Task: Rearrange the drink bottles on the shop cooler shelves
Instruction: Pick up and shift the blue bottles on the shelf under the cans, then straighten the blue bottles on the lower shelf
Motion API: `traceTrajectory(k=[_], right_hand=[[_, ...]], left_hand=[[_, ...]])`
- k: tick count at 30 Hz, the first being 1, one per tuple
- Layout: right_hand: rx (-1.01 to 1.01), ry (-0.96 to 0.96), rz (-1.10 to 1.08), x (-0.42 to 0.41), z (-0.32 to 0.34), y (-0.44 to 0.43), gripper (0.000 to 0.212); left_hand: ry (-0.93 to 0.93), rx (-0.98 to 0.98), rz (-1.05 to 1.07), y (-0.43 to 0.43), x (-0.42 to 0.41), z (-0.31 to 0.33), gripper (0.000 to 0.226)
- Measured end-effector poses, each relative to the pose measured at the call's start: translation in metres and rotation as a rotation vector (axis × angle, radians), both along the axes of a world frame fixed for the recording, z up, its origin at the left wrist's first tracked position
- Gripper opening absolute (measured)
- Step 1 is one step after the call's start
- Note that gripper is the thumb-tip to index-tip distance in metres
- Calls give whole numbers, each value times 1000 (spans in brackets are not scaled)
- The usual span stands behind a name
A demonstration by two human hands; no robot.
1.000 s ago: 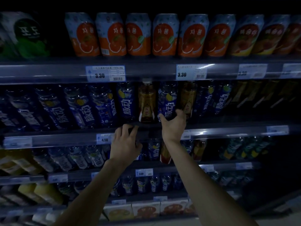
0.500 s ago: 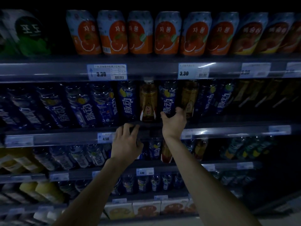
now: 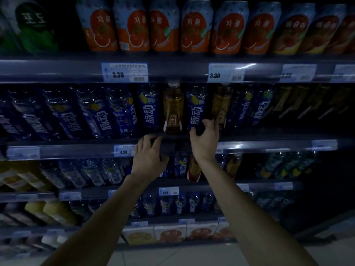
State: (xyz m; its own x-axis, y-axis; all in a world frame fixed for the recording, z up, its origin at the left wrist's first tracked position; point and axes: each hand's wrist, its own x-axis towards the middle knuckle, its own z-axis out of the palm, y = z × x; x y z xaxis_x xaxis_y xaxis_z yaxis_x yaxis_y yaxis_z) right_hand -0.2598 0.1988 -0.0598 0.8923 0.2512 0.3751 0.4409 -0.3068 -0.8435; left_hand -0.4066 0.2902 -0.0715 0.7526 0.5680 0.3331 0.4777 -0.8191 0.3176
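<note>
On the second shelf (image 3: pixel 269 145) stands a row of blue-labelled bottles with two amber bottles among them. My right hand (image 3: pixel 204 142) wraps around the base of one blue bottle (image 3: pixel 196 110), thumb on its left and fingers on its right. An amber bottle with a red and gold label (image 3: pixel 172 110) stands just left of it, and a second amber bottle (image 3: pixel 221 106) just right. My left hand (image 3: pixel 148 156) rests with its fingers over the shelf's front rail, below the left amber bottle, holding no bottle.
Orange and blue cans (image 3: pixel 196 25) line the top shelf, with price tags (image 3: pixel 124 72) on its rail. Lower shelves hold more blue bottles (image 3: pixel 180 166), yellow bottles (image 3: pixel 57 212) at the left and juice cartons (image 3: pixel 169 234) at the bottom. The cooler's right side is dark.
My right hand has shifted slightly right and closed more around the base of the blue bottle. The left hand stays on the rail. The view has crept a little closer.
</note>
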Motion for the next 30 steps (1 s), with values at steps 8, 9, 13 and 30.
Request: traceTrajectory(k=[8, 9, 13, 30], right_hand=[[27, -92, 61, -41, -14, -29, 28], [30, -78, 69, -47, -19, -31, 27], [-18, 2, 146, -71, -55, -39, 28], [-308, 73, 294, -95, -216, 44, 37]], left_hand=[[-166, -119, 12, -16, -20, -9, 48], [-170, -129, 12, -19, -24, -14, 45], [-133, -153, 20, -27, -44, -43, 40], [140, -202, 171, 32, -87, -236, 63]])
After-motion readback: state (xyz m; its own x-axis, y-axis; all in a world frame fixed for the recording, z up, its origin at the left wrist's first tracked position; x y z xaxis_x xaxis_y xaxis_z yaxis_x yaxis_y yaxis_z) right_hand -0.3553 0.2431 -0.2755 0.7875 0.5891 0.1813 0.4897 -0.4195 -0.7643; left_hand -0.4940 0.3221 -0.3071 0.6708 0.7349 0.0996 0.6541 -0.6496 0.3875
